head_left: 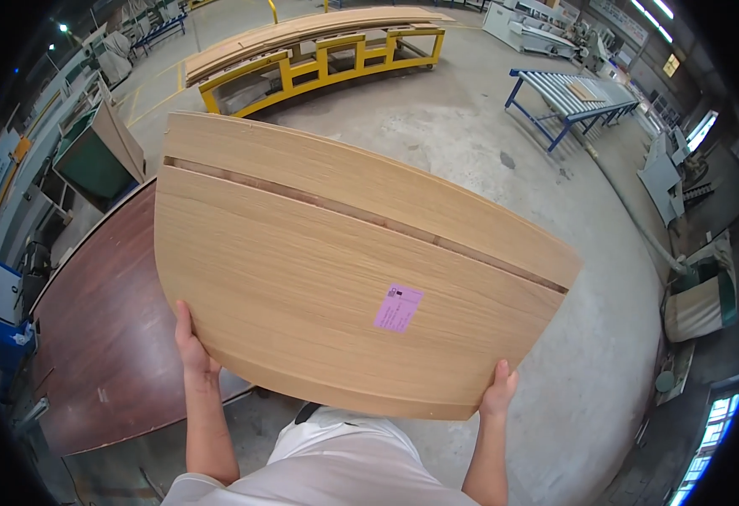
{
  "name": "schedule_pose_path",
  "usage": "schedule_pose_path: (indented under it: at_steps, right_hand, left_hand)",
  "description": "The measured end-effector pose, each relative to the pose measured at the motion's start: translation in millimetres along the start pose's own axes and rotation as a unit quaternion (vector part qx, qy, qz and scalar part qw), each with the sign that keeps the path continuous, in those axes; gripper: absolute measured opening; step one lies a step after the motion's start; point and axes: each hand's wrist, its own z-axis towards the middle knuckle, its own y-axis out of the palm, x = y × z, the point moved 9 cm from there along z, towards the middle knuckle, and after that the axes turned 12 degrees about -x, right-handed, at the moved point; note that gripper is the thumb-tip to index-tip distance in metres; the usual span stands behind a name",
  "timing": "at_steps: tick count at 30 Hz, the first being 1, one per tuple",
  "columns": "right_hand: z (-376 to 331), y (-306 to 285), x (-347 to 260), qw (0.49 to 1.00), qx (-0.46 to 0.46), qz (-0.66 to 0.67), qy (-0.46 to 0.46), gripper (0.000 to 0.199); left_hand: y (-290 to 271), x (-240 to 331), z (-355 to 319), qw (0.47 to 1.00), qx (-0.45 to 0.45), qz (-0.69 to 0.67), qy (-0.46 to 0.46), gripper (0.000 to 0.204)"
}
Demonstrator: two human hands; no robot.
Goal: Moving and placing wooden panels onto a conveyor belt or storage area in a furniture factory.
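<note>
Left hand (190, 344) and right hand (499, 390) gripping wooden panel (335, 270); fingers hidden beneath

Both bare forearms raised from below, well apart and roughly parallel. Left hand (190, 344) upright, fingers curled over a near edge, thumb side showing. Right hand (499, 390) likewise clamped, fingertips hidden behind that edge, wrist straight.

Grey concrete floor (470, 126), yellow rack (319, 63) of boards, blue roller conveyor (567, 97), dark brown tabletop (108, 337)
</note>
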Motion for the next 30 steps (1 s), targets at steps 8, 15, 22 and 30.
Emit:
schedule_pose_path:
  at_steps: [8, 15, 22, 30]
  right_hand:
    - [212, -71, -1, 0.993, 0.013, -0.085, -0.078, 0.069]
    - [385, -108, -7, 0.985, 0.027, -0.102, -0.134, 0.077]
    - [604, -167, 32, 0.98, 0.072, -0.095, -0.159, 0.077]
    - [946, -183, 46, 0.993, -0.014, -0.077, -0.093, 0.067]
  left_hand:
    - [59, -129, 174, 0.997, 0.015, -0.058, 0.042, 0.065]
    - [155, -227, 350, 0.999, -0.037, -0.037, 0.0, 0.08]
    - [274, -325, 550, 0.997, -0.074, -0.021, 0.003, 0.082]
    - [375, -387, 738, 0.997, 0.058, -0.056, -0.014, 0.076]
